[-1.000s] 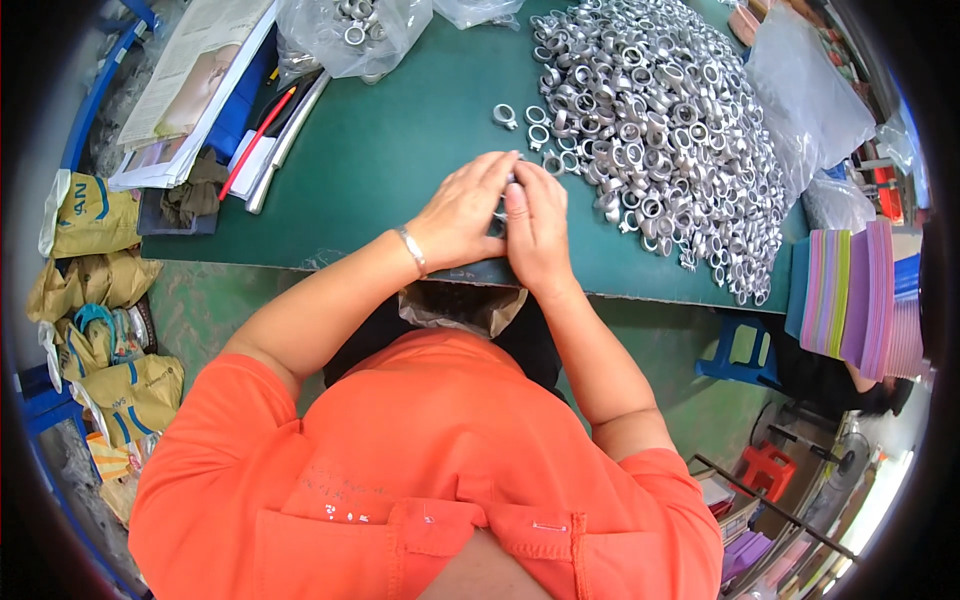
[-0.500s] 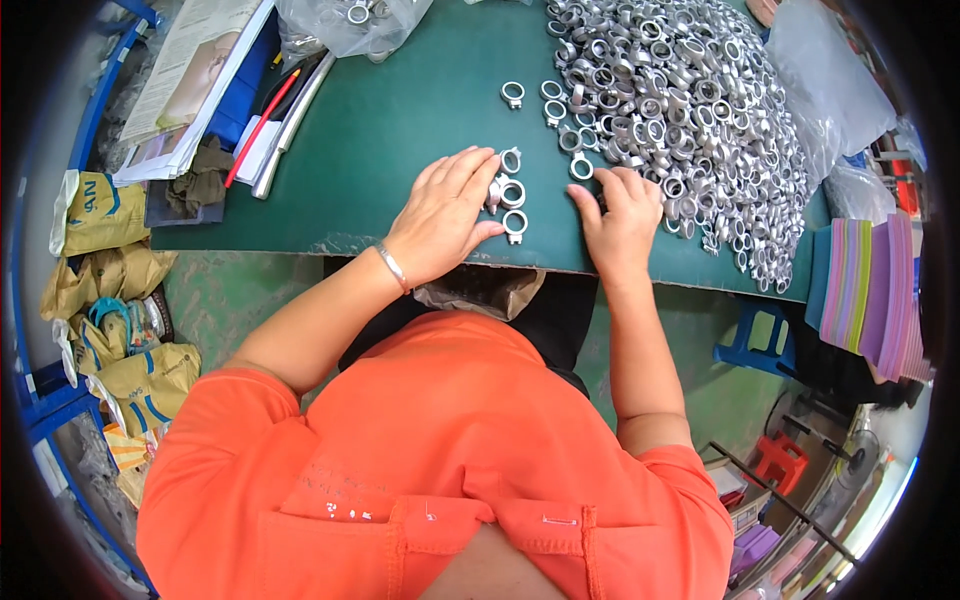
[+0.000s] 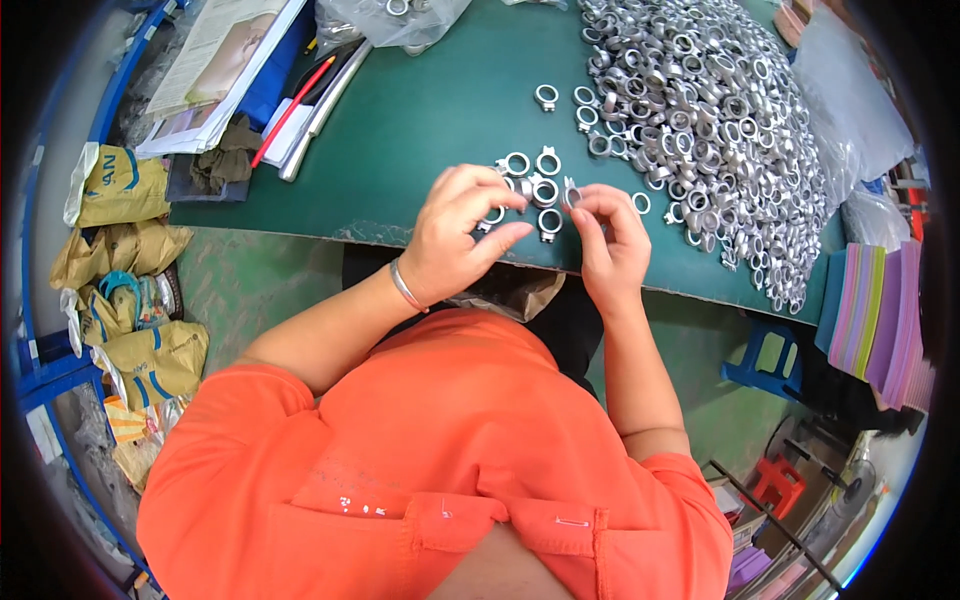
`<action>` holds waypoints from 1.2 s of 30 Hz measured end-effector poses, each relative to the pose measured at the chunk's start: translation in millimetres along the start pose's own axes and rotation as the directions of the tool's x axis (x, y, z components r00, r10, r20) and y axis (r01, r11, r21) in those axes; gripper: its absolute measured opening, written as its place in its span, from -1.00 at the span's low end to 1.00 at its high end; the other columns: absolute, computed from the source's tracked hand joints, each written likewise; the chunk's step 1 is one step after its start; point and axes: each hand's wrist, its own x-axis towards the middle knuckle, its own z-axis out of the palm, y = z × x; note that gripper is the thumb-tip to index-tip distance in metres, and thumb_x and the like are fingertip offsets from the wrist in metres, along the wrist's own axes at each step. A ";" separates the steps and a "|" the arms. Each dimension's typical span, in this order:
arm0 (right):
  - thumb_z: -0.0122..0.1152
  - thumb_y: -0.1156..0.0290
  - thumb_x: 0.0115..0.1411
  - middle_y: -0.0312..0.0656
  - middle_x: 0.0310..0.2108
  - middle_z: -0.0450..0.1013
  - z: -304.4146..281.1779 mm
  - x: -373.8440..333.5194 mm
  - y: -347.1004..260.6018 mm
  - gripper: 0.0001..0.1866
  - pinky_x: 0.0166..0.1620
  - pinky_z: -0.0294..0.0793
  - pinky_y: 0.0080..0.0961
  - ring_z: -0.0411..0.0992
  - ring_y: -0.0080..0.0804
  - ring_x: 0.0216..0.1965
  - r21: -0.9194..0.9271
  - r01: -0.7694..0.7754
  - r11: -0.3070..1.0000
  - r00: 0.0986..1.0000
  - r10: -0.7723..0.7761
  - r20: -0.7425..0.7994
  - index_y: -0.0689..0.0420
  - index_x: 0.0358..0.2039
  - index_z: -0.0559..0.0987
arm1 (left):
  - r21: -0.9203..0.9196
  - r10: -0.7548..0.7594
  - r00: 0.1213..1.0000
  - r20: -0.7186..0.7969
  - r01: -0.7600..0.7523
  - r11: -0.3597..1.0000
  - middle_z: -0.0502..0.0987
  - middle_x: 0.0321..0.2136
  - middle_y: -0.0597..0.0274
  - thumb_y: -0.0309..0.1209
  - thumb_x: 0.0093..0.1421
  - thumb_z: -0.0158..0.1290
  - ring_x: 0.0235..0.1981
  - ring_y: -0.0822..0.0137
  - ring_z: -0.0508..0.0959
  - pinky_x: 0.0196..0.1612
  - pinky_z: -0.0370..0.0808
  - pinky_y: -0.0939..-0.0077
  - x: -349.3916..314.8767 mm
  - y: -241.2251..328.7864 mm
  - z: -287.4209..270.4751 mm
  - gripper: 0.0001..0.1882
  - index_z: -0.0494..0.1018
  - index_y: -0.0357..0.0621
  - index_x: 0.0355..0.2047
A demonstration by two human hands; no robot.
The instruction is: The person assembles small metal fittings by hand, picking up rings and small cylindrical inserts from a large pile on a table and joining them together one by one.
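Small silvery metal rings with short side lugs lie in a loose cluster [image 3: 545, 190] near the front edge of the green tabletop. My left hand [image 3: 455, 228] is beside it, fingers bent over the nearest rings and thumb held apart. A ring [image 3: 490, 217] shows in the gap between that thumb and the fingers. My right hand [image 3: 615, 232] pinches one ring [image 3: 571, 194] on edge between thumb and fingertips, just right of the cluster. Whether the left fingertips touch a ring is hard to see.
A big heap of the same rings [image 3: 710, 130] covers the right of the green table [image 3: 400, 130]. One ring [image 3: 546, 97] lies alone farther back. Papers [image 3: 215, 75], a red pen [image 3: 293, 112] and a plastic bag [image 3: 400, 22] are at the left; coloured foam sheets [image 3: 875, 310] at the right.
My right hand has taken up a ring and moved toward the cluster. My left hand has gone from flat to bent fingers, and more rings now show in the cluster. The view has shifted slightly.
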 end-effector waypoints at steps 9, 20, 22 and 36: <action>0.03 0.62 0.23 -0.09 -0.20 0.46 12.6 -27.6 -25.3 -0.84 -0.17 0.49 -0.57 0.46 -0.45 -0.23 0.548 -0.257 0.796 0.966 0.219 0.134 0.29 -0.16 0.44 | -0.380 -0.134 0.981 0.138 0.177 0.908 0.45 -0.43 0.27 -0.59 -0.01 0.23 -0.46 0.45 0.44 -0.38 0.39 0.65 -9.1 15.9 3.5 -0.88 0.53 -0.26 -0.42; 0.24 0.72 -0.03 -0.13 -0.19 0.44 -3.2 -34.3 -36.5 -0.81 -0.21 0.48 -0.51 0.45 -0.33 -0.20 0.172 0.026 0.985 0.905 -0.097 0.415 0.19 -0.38 0.56 | -0.209 -0.149 0.969 0.195 0.190 0.959 0.43 -0.39 0.25 -0.73 -0.02 0.09 -0.49 0.50 0.43 -0.46 0.39 0.66 -31.4 16.6 -10.3 -0.83 0.47 -0.23 -0.43; 0.22 0.72 -0.05 -0.09 -0.20 0.44 -0.4 -40.4 -32.0 -0.80 -0.15 0.45 -0.43 0.43 -0.20 -0.18 0.063 0.135 0.989 0.894 -0.149 0.423 0.20 -0.37 0.55 | -0.202 -0.192 0.957 0.219 0.236 0.950 0.43 -0.39 0.26 -0.72 -0.01 0.09 -0.49 0.51 0.42 -0.45 0.39 0.67 -36.4 15.3 -11.6 -0.84 0.46 -0.24 -0.42; 0.16 0.62 0.13 -0.18 -0.20 0.39 -37.7 -13.2 13.4 -0.94 -0.27 0.41 -0.60 0.40 -0.48 -0.29 -0.041 -0.197 0.980 0.979 0.199 0.053 0.24 -0.35 0.52 | -0.269 -0.301 0.907 0.294 0.381 0.885 0.44 -0.40 0.28 -0.67 0.04 0.12 -0.50 0.56 0.41 -0.44 0.39 0.71 -31.8 23.2 -6.0 -0.85 0.46 -0.26 -0.35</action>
